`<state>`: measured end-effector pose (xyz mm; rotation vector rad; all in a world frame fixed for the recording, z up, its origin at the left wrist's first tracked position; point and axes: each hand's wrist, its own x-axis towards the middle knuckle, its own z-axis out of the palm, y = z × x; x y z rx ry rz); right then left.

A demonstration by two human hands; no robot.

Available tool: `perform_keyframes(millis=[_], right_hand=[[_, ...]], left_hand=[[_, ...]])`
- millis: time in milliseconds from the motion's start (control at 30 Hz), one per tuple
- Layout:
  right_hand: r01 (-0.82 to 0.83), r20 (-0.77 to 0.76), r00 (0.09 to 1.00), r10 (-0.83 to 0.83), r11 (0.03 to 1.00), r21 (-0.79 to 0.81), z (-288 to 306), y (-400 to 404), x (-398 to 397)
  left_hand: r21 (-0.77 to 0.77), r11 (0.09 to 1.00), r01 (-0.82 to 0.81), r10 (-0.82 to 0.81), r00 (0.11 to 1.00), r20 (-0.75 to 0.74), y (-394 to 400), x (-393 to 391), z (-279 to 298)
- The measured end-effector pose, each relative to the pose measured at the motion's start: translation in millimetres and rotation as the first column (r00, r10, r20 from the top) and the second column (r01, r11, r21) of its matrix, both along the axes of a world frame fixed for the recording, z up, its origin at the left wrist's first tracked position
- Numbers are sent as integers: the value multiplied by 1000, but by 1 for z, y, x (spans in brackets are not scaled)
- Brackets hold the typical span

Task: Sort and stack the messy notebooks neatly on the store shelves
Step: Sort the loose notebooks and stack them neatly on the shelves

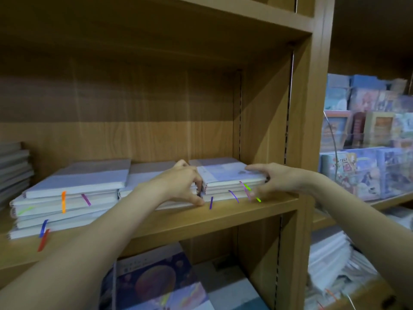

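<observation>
Three stacks of pale notebooks with coloured ribbon markers lie on a wooden shelf (223, 211). The right stack (225, 175) sits between my two hands. My left hand (183, 182) grips its left side, fingers curled round the edge. My right hand (272, 180) grips its right end, thumb on top and fingers underneath. The middle stack (147, 173) lies partly behind my left hand. A taller, uneven left stack (73, 193) has notebooks jutting out at different angles.
A grey pile (13, 168) sits at the far left of the shelf. The shelf's side wall (268, 121) stands close right of the held stack. Below lie illustrated books (156, 283). Right of the unit are racks of colourful items (368, 130) and white paper piles (330, 260).
</observation>
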<state>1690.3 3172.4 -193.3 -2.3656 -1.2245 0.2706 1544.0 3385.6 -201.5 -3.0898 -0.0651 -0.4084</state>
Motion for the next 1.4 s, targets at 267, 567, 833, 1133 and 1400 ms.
perform_keyframes(millis=[267,567,833,1133,1400], right_hand=[[138,286,948,-136,990,14,-2,14,19],[160,244,958,-148,987,-27,5,10,25],[239,798,602,-24,959,-151,1,25,16],[314,847,529,54,915,-254,14,32,23],[23,691,720,63,993,-115,12,22,28]], left_hand=[[-11,988,-156,156,988,20,-20,9,-9],[-128,966,-224,227,974,11,-36,18,-2],[37,926,-375,376,926,-26,-40,40,-4],[-54,948,-314,311,949,-46,-43,51,1],[-273,914,-300,287,954,-86,-44,56,6]])
